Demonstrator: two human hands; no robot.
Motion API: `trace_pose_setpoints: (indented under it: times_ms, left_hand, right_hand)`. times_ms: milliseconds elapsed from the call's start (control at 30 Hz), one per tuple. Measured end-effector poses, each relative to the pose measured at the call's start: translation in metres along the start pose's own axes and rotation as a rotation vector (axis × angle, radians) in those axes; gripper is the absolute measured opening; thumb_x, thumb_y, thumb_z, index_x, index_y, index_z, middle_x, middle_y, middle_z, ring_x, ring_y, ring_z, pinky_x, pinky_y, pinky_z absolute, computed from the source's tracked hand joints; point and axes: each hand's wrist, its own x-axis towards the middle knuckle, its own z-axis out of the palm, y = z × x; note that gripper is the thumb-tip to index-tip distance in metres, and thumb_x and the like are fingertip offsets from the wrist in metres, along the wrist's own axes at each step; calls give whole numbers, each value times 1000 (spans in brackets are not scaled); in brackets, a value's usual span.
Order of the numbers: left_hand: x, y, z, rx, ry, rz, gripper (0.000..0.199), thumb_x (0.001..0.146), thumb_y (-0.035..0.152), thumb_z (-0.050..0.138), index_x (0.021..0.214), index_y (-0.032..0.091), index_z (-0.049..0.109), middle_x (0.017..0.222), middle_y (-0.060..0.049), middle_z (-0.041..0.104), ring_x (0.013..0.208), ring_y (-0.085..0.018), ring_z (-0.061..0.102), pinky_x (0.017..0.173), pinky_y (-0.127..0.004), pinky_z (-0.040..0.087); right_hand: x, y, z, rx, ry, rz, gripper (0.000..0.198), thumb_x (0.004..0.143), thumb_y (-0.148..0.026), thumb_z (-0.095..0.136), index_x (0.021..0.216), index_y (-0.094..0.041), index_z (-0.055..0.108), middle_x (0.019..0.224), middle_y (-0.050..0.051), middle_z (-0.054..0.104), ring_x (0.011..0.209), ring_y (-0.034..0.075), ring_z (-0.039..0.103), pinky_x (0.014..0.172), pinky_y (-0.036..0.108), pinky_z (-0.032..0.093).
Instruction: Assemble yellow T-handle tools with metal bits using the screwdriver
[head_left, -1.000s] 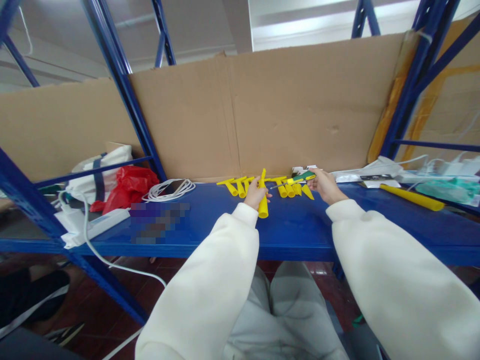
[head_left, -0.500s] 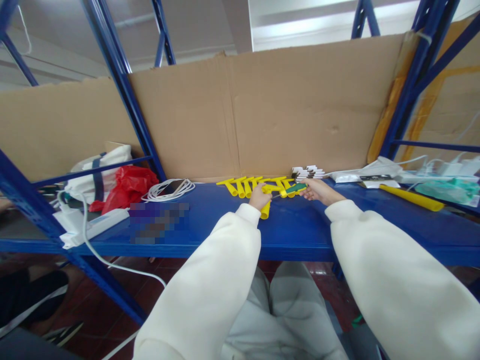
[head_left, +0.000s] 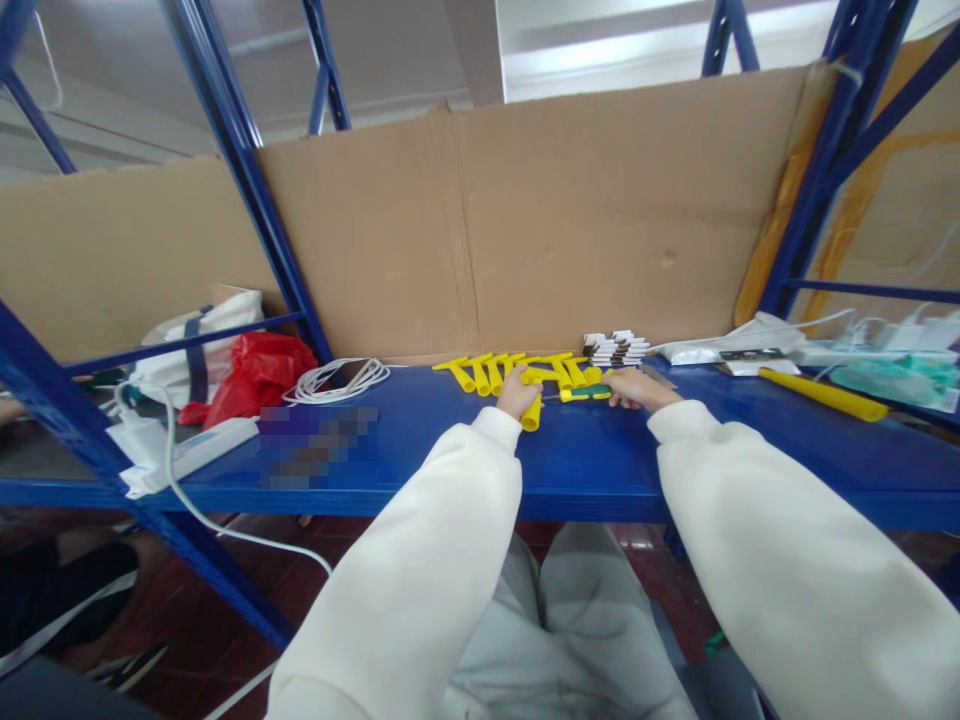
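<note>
My left hand (head_left: 516, 393) is closed around a yellow T-shaped plastic piece (head_left: 531, 414), whose round tube end points toward me. At the end of a screwdriver (head_left: 586, 393) with a green and yellow handle are the curled fingers of my right hand (head_left: 632, 388). Its thin shaft points left at the yellow piece; I cannot make out whether the tip touches it. Just behind my hands, several more yellow T-shaped pieces (head_left: 480, 375) lie in a row along the cardboard.
White and dark small parts (head_left: 616, 348) are stacked at the back. A yellow tube (head_left: 821, 395) lies to the right. Leftward are a coiled white cable (head_left: 337, 380), a red plastic bag (head_left: 259, 375) and a white power strip (head_left: 199, 450). Cardboard (head_left: 562, 220) backs the blue shelf.
My right hand has moved slightly right and down. The screwdriver has swung from a slant to nearly level and sits lower. My left hand has stayed almost still on the yellow piece.
</note>
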Motion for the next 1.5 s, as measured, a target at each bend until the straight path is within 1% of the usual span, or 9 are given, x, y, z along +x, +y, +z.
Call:
trace_pose_setpoints:
  times_ms: [200,367,533,667,933,1167,1267,1333,1500]
  left_hand:
    - [0,2,1,22,8,18,68,77,4,68,142,17,53,127,-13,67,100,-20,71,85,-30,58]
    - [-2,5,0,55,-6,34,70,71,5,74,138,21,58,137,-13,64,123,-26,64,94,-31,55]
    - [-3,5,1,8,-55,24,75,74,5,69,145,24,52,149,-12,56,129,-25,60,93,-33,56]
    - [0,3,0,46,-35,31,69,78,3,62,144,21,54,144,-14,59,121,-25,65,93,-36,57]
    - [-5,5,-9,449,122,403,35,83,1,55,108,13,77,119,-14,75,118,-24,67,110,-35,47]
    - [-15,12,-9,498,128,404,30,86,5,54,98,16,80,106,-9,79,107,-24,72,104,-38,53]
    - [-16,13,-9,515,126,413,29,87,6,55,95,18,80,106,-9,79,107,-25,72,104,-39,54]
    - [-16,13,-9,528,128,428,28,87,7,56,93,19,81,106,-9,79,110,-26,71,105,-39,53]
    - [-17,14,-8,542,118,461,28,86,6,57,90,20,81,107,-9,79,115,-27,70,108,-40,51]
  right_hand:
    - [0,0,-3,-145,52,-82,36,85,-9,51,51,-19,51,45,0,55,36,9,41,44,22,35]
    - [1,2,-3,-200,65,-113,32,82,-11,53,51,-19,53,46,1,57,38,10,45,44,22,37]
    - [-2,-1,-5,-237,72,-119,32,82,-12,54,50,-19,55,46,1,58,39,10,47,46,22,40]
    - [-4,-3,-5,-262,86,-115,33,81,-12,56,49,-20,55,47,2,59,43,12,52,48,22,41]
    - [-8,-8,-9,-304,114,-98,32,79,-12,59,49,-19,56,50,3,60,46,14,55,53,24,42]
    - [17,5,-18,-339,286,-65,16,76,-13,60,70,-18,75,55,8,66,66,25,70,62,29,50]
    - [31,10,-24,-327,397,-30,20,80,-14,57,82,-16,77,77,15,75,88,30,73,74,32,53]
    - [41,14,-29,-304,468,-11,26,83,-15,55,100,-13,76,96,20,76,102,32,71,82,35,53]
    - [75,24,-42,-243,647,-43,47,87,-20,52,131,-7,62,128,27,63,124,35,58,101,42,48]
